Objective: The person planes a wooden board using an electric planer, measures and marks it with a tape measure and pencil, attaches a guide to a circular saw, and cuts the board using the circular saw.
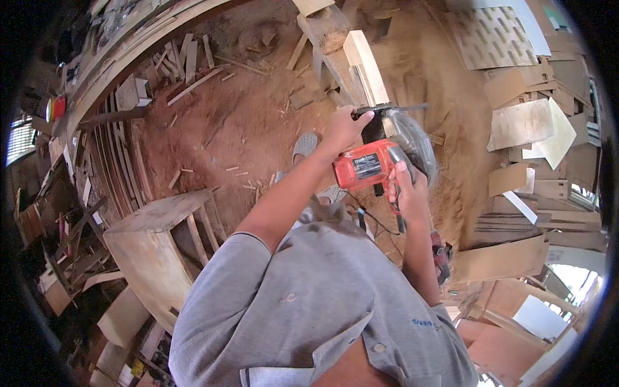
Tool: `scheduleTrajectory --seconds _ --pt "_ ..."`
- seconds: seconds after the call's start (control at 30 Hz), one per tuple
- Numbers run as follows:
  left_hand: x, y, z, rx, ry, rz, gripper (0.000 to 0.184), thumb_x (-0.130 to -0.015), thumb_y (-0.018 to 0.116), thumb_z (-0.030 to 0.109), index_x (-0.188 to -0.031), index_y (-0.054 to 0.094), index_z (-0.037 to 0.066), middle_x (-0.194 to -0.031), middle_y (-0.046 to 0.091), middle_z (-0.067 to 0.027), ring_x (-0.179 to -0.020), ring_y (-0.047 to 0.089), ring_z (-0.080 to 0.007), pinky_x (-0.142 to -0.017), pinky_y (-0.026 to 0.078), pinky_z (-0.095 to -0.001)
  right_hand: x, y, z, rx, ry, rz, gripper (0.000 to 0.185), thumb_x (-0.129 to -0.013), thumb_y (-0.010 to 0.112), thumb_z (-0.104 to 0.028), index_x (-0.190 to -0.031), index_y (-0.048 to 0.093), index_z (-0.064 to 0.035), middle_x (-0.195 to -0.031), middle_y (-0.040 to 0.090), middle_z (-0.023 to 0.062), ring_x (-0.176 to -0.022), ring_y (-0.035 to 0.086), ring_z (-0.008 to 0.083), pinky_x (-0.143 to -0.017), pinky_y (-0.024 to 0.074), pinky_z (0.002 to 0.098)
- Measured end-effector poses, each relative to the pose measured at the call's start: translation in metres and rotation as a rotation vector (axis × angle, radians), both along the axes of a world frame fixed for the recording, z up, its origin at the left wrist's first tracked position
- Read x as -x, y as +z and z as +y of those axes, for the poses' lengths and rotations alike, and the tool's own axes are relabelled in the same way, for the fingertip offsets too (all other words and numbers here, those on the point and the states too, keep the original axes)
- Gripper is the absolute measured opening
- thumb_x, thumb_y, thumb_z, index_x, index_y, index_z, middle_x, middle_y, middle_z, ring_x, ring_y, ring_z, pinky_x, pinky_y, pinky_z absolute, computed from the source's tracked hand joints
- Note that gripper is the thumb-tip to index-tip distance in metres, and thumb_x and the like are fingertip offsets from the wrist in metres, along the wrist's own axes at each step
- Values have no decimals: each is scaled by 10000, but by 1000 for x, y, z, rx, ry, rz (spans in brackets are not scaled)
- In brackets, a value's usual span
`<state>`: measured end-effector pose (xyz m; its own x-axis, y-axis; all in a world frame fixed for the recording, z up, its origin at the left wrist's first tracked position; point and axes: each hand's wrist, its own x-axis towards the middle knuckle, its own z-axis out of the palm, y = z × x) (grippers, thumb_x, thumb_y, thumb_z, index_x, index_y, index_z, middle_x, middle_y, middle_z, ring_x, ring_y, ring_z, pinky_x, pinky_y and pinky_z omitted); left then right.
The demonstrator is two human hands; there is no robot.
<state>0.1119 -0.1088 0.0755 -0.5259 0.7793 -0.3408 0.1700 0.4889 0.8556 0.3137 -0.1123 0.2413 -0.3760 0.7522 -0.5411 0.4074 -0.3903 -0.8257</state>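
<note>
A red circular saw (362, 166) with a label on its motor housing sits at the near end of a pale wooden beam (364, 64). Its clear, rounded blade guard (412, 145) is on the right side. My right hand (412, 192) is closed round the saw's rear handle, the thumb lying on top. At the saw's black front plate, my left hand (347, 129) is closed on the edge, close to the beam; its fingertips are partly hidden. The beam points away from me over a rough wooden support (327, 39). A dark cord (374, 216) runs down from the saw.
Reddish, sawdust-covered ground (225, 129) carries scattered offcuts (190, 58). A wooden box (148, 245) stands at my left. Stacked boards and sheets (525, 129) line the right side. Another red-and-black power tool (442, 258) lies by my right forearm.
</note>
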Motion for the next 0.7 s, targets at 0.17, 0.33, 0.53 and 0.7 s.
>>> scheduleTrajectory --seconds 0.17,0.33,0.53,0.7 --pt "11 13 7 63 -86 -58 601 -931 753 543 -1063 730 -43 -956 743 -233 -904 725 -337 -823 550 -430 -1 -3 2 25 -11 40 434 -1054 645 -428 -844 620 -49 -625 523 -33 -528 470 63 -484 370 258" --pt "22 25 -9 135 -83 -267 743 -918 764 589 -1273 665 -56 -1139 743 -219 -1041 723 -290 -932 554 -397 7 1 10 33 -8 40 409 -1040 670 -424 -910 684 -37 -638 521 -54 -538 457 48 -492 342 256" --pt "38 76 -58 136 -446 -459 942 -839 843 611 -1408 547 -80 -1227 698 -207 -1079 696 -255 -963 551 -370 8 -9 20 -55 54 -26 452 -996 710 -431 -1055 756 15 -807 676 15 -759 591 118 -711 485 318" --pt "21 137 -55 287 -759 202 1054 -793 886 610 -1561 446 38 -1464 627 -187 -1265 658 -408 -1093 500 -536 15 -6 26 -118 82 -47 499 -956 733 -485 -1059 762 2 -815 698 54 -776 607 147 -747 501 349"
